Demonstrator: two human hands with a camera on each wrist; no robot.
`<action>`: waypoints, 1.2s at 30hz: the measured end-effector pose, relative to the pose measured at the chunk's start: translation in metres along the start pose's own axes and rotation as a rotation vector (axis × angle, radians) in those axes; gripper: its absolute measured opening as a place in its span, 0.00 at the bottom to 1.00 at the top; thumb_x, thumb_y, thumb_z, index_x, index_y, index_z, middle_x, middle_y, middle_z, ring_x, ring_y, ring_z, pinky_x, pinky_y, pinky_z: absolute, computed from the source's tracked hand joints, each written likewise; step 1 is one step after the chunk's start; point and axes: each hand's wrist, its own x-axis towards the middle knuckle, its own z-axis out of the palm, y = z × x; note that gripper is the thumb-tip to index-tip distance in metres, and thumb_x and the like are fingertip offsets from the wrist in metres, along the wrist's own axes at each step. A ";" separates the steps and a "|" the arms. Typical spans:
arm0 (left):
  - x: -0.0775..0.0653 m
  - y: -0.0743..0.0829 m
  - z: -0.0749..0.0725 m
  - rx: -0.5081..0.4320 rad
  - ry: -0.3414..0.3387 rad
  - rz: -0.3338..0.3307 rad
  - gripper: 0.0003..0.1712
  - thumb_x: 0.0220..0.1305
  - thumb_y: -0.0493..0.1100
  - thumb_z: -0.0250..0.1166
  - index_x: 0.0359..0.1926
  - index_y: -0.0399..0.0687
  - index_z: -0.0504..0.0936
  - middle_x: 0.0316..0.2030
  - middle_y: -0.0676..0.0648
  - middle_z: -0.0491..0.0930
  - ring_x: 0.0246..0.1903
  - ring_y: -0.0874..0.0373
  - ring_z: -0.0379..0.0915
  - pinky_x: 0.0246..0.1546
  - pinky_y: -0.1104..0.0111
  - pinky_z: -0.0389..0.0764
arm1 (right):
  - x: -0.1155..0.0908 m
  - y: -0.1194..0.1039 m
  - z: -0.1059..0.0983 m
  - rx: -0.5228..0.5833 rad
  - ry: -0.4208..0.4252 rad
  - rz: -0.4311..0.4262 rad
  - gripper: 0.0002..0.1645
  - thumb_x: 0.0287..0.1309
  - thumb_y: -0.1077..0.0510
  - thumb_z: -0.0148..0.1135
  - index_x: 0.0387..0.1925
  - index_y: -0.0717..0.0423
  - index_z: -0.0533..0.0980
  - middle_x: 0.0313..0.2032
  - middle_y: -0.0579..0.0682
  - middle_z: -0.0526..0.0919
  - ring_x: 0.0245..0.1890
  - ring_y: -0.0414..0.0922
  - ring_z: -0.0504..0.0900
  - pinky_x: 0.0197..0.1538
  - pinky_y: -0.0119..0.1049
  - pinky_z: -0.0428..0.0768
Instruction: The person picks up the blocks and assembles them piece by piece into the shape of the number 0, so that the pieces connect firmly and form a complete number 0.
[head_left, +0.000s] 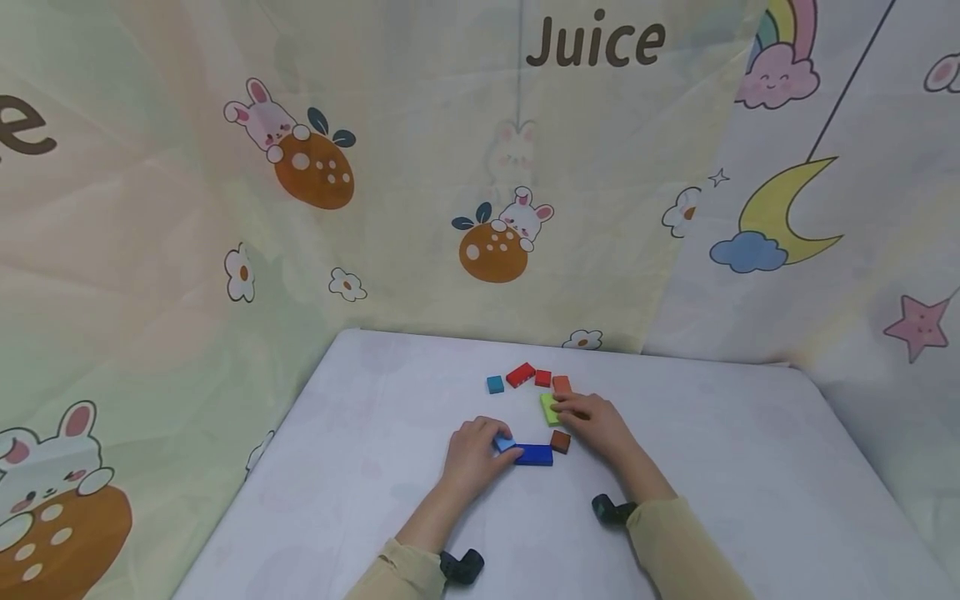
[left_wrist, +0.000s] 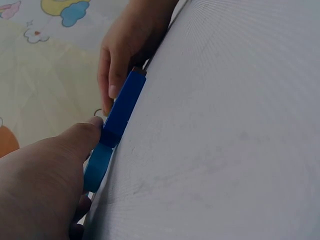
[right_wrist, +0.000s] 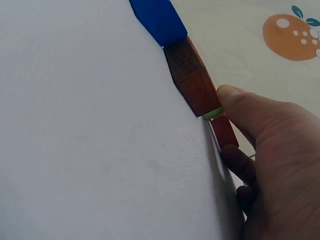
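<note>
My left hand (head_left: 474,454) grips a light blue block (head_left: 504,443), fingers at its far side. The thumb of that hand reaches the end of a longer dark blue block (head_left: 533,455) lying against it. In the left wrist view the light blue block (left_wrist: 98,167) shows edge-on beside the thumb. My right hand (head_left: 596,421) pinches a lime green block (head_left: 550,409) at its right side, fingertips close to an orange block (head_left: 562,384). A brown block (head_left: 560,442) sits between the lime green and dark blue ones. The right wrist view shows only a thin green strip (right_wrist: 214,113).
Beyond the hands, a teal block (head_left: 495,384), a red block (head_left: 521,375) and a smaller red block (head_left: 543,378) continue the curved row. All lie on a white-covered table (head_left: 712,442). A printed cloth (head_left: 405,208) hangs behind. Both wrists carry black devices (head_left: 462,567).
</note>
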 end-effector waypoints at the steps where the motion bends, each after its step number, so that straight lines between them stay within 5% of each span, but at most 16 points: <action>1: 0.000 0.000 0.000 0.000 0.000 0.000 0.19 0.57 0.66 0.68 0.44 0.66 0.80 0.50 0.56 0.79 0.50 0.59 0.72 0.49 0.62 0.75 | -0.001 0.000 0.000 -0.005 0.006 0.000 0.18 0.65 0.42 0.61 0.56 0.32 0.80 0.66 0.39 0.74 0.70 0.52 0.67 0.68 0.63 0.64; 36: -0.001 0.002 -0.001 0.001 0.004 -0.006 0.19 0.57 0.65 0.69 0.43 0.65 0.80 0.50 0.55 0.79 0.50 0.58 0.72 0.49 0.61 0.75 | -0.014 0.005 0.002 -0.028 0.052 -0.027 0.15 0.65 0.44 0.61 0.53 0.33 0.82 0.65 0.38 0.76 0.69 0.52 0.68 0.68 0.63 0.64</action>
